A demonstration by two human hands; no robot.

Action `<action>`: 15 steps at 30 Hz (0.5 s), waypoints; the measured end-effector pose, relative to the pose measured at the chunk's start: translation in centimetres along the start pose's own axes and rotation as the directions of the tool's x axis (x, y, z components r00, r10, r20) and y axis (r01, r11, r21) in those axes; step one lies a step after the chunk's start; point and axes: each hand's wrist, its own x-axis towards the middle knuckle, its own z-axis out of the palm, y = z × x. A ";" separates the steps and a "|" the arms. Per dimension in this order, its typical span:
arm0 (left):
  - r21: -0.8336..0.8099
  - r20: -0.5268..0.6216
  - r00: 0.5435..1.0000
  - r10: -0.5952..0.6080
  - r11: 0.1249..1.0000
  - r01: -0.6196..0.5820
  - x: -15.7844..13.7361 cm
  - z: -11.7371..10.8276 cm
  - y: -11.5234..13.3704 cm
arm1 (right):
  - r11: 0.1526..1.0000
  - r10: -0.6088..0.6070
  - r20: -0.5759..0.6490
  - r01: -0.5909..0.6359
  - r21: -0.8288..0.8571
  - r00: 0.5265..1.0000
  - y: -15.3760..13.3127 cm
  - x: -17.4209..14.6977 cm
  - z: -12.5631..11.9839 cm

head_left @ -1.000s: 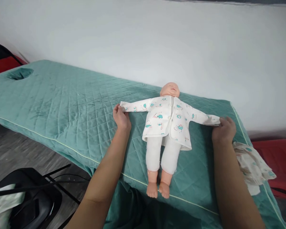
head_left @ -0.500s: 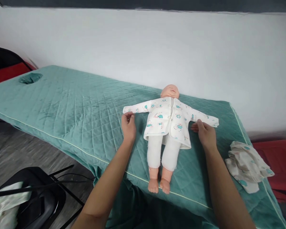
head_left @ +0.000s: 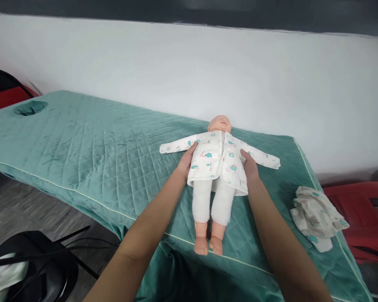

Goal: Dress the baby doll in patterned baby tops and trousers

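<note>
Doll point(head_left: 219, 124) on a green bed point(head_left: 113, 147)
The left hand point(head_left: 186, 162) and right hand point(head_left: 250, 166) touch opposite sides of its patterned jacket point(head_left: 207, 161); whether either grips cannot be told.

The doll's head point(head_left: 219, 123) looks smooth plastic, the jacket point(head_left: 208, 157) cloth (quite matt).

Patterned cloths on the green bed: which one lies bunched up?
The bunched cloth on the bed beside the red object. The other, the jacket, is worn by the doll, sleeves outstretched, between the left hand and the right hand.
</note>
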 end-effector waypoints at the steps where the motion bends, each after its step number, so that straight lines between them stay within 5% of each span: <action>1: -0.001 0.016 1.000 -0.005 1.000 0.005 0.5 0.2 0.2 | 0.992 0.096 0.048 -0.099 0.077 0.994 -0.1 0.2 0.1; 3: 0.000 0.042 0.999 -0.008 1.000 0.008 1.5 0.7 0.4 | 0.960 0.188 0.109 -0.207 0.191 0.976 -0.5 0.7 -0.2; 15: -0.013 0.034 0.997 -0.074 0.997 0.074 5.1 2.1 0.3 | 0.920 0.225 -0.027 -0.203 0.336 0.974 -1.1 2.5 -2.1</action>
